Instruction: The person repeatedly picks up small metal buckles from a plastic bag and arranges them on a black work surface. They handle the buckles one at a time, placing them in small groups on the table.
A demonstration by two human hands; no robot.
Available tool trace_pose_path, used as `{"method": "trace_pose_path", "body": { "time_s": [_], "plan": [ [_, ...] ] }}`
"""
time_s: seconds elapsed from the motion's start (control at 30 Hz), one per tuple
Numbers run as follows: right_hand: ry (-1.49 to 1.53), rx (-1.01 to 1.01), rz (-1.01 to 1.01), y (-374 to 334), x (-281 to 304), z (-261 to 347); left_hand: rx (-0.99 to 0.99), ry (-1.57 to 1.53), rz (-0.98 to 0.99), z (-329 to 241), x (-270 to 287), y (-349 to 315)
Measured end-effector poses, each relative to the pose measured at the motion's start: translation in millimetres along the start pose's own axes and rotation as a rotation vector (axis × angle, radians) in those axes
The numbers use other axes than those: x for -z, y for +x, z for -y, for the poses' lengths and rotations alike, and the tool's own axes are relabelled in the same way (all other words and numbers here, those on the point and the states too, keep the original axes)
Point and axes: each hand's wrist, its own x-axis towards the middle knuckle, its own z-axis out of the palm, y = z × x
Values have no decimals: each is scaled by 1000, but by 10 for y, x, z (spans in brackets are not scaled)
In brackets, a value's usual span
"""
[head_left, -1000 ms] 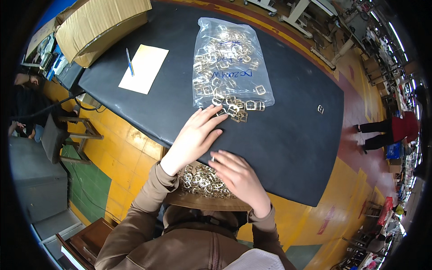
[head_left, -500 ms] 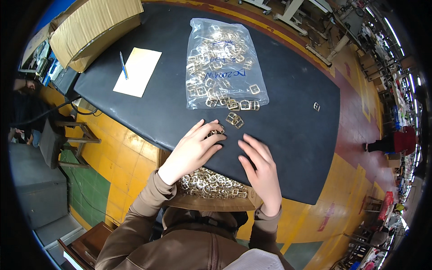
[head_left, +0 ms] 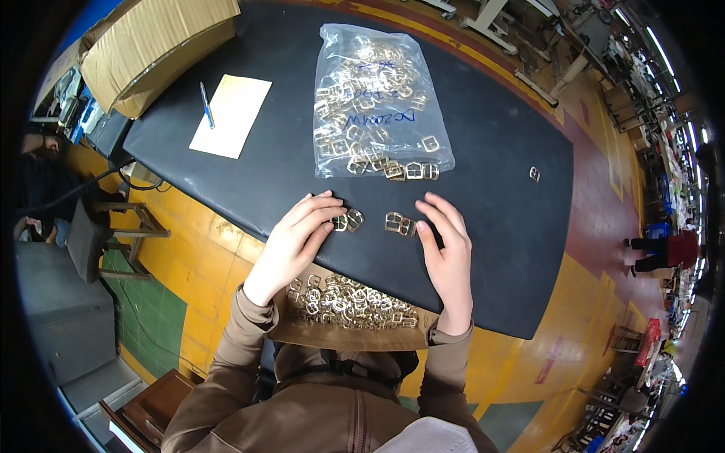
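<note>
My left hand (head_left: 296,232) rests on the dark table (head_left: 498,249) with its fingers stretched out, not wrapped round anything. Its fingertips partly cover a small cluster of metal buckles (head_left: 353,220). A second cluster of buckles (head_left: 396,223) lies flat to the right, touching or almost touching the thumb of my right hand (head_left: 448,245), which is open with thumb and fingers apart. Beyond both hands is a clear plastic bag (head_left: 434,121) full of gold-coloured buckles, with a few buckles (head_left: 414,171) at its near edge. Below the table edge, a cardboard box (head_left: 355,338) holds many loose buckles (head_left: 351,303).
A single buckle (head_left: 535,174) lies near the table's right side. At the far left are a cream sheet of paper (head_left: 242,113) with a blue pen (head_left: 206,106) on it, and a large cardboard carton (head_left: 151,53). A person in red (head_left: 680,249) stands far off right.
My hands have moved apart, the left one leftward. The buckles from under the left hand now show beside its fingertips, and the loose pair has come nearer, towards my right hand.
</note>
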Motion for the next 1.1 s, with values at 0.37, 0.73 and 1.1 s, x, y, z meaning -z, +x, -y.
{"method": "trace_pose_path", "body": {
  "time_s": [0.37, 0.73, 1.1],
  "plan": [
    [37, 277, 716, -565, 133, 192, 40, 84, 10, -18, -28, -113],
    [-2, 244, 225, 56, -547, 281, 73, -78, -164, -56, -6, -117],
    [219, 373, 637, -503, -284, 267, -155, 148, 58, 44, -260, 565]
  ]
}}
